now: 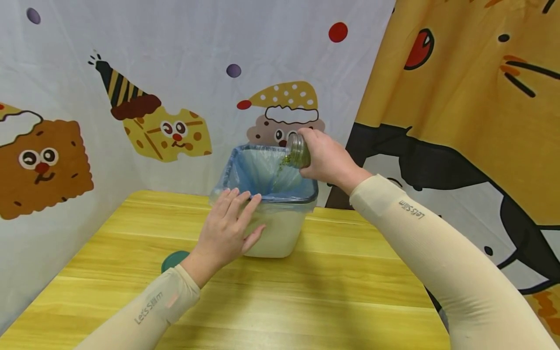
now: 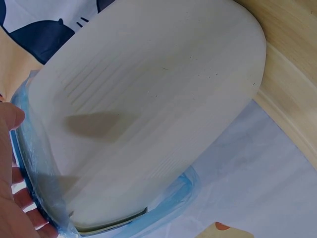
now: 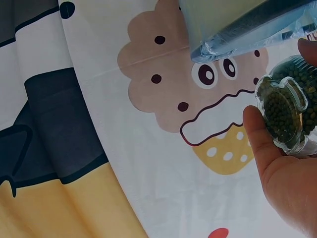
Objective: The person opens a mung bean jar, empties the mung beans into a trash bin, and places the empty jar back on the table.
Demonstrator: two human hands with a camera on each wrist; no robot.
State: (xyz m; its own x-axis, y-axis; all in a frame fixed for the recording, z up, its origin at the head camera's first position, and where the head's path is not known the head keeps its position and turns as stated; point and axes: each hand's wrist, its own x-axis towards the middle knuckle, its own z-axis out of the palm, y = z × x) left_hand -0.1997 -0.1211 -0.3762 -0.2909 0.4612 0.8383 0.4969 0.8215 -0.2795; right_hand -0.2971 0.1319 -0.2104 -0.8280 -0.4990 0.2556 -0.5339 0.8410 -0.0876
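My right hand [image 1: 327, 158] grips a clear jar [image 1: 298, 150], tipped on its side over the bin's right rim. Small green beans [image 1: 286, 159] spill from its mouth and fall into the bin. Through the jar's base in the right wrist view, many more beans [image 3: 280, 116] show inside. The cream plastic bin [image 1: 275, 233] stands upright, lined with a blue translucent bag [image 1: 258, 167] folded over its rim. My left hand [image 1: 225, 223] rests at the near left rim, its fingers extended over the edge and thumb spread apart outside.
A dark green round lid [image 1: 175, 261] lies on the wood-patterned table [image 1: 271, 306], partly hidden by the left wrist. Behind the bin hangs a white cartoon-printed cloth [image 1: 188, 82]. An orange and black printed curtain [image 1: 459, 121] hangs close along the right side.
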